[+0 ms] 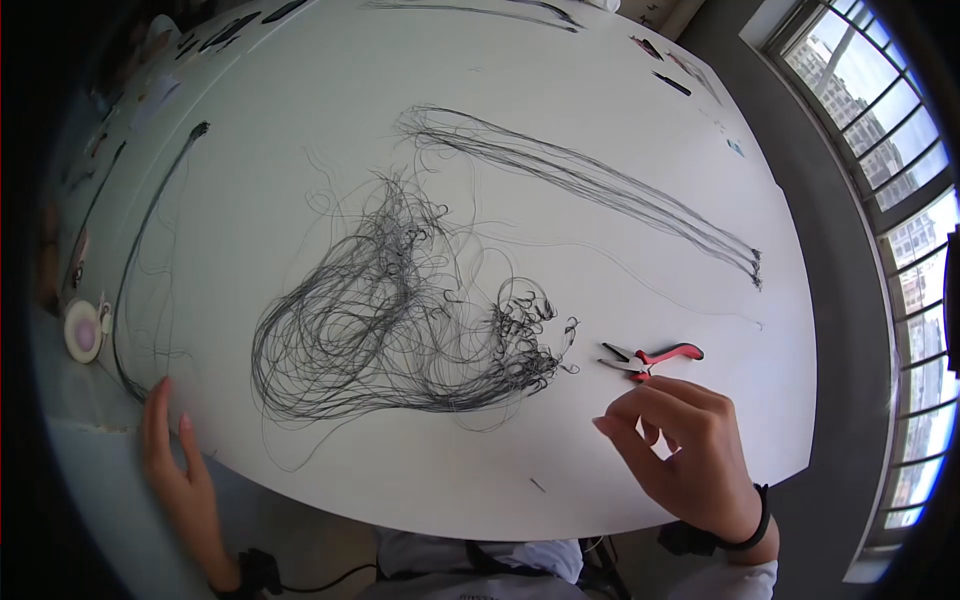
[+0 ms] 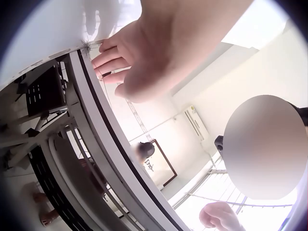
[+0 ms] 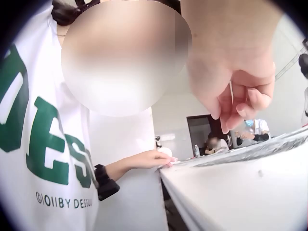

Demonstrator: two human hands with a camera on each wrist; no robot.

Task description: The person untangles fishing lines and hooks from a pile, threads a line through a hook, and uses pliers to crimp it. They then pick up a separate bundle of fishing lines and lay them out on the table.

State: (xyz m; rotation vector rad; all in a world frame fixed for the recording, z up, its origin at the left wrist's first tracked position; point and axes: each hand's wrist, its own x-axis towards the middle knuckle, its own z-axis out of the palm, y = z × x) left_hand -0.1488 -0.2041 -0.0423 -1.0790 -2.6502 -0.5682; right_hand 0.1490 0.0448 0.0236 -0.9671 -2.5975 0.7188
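A large tangle of thin dark strands (image 1: 340,320) with curled ends spreads over the white table. My left hand (image 1: 180,480) is at the table's left edge, fingers fairly straight, fingertips right by the lower end of a long dark strand bundle (image 1: 122,290). In the left wrist view the fingers of that left hand (image 2: 139,62) extend over the table edge. Over the table's right front, my right hand (image 1: 690,440) hangs with loosely bent fingers and no object visible in them. Just beyond it lie red-and-black-handled pliers (image 1: 645,360).
A straighter strand bundle (image 1: 590,185) lies across the far side. At the left edge sits a round white-and-pink object (image 1: 84,332). A black tool (image 1: 672,83) lies at the far right. A short dark snippet (image 1: 538,485) is near the front. Barred windows (image 1: 880,130) stand at the right.
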